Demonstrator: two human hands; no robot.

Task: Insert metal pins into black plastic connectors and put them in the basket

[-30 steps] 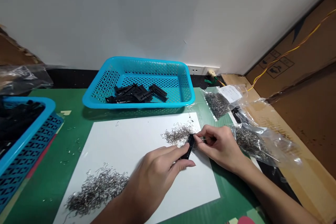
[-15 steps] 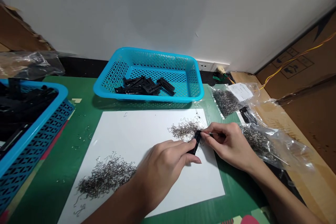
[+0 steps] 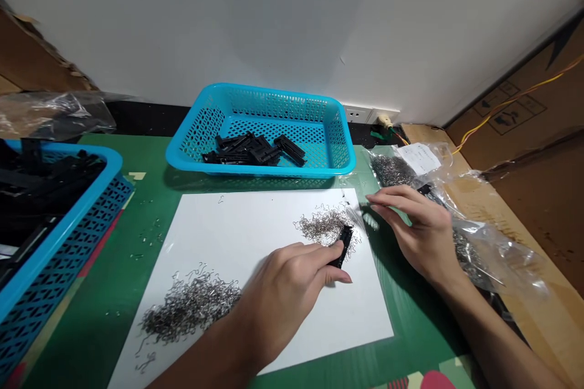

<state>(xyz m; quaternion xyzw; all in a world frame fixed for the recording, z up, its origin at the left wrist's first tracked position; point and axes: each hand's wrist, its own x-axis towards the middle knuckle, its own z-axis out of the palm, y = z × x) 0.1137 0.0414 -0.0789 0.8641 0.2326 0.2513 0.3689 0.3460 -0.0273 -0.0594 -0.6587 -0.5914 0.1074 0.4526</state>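
My left hand point(image 3: 296, 282) grips a narrow black plastic part point(image 3: 347, 237) over the white sheet point(image 3: 228, 225), its fingers and thumb on either side. Beyond the part lies a pile of small bent wires point(image 3: 322, 223). A larger heap of wire pieces point(image 3: 191, 304) rests on the sheet at the lower left, partly behind my left forearm. My right hand point(image 3: 417, 225) is raised over the green mat, right of the sheet and apart from the part. Its thumb and index finger are close together; whatever is between them is too small to make out.
A blue basket point(image 3: 262, 172) with black parts stands behind the sheet. Another blue basket point(image 3: 68, 219) of black parts is at the left. Bags of wires point(image 3: 395, 170) lie at the right, near a cardboard box point(image 3: 515, 115) and yellow cable.
My right hand has moved away from the black part, to the right and slightly up. My left hand still holds the part in nearly the same place.
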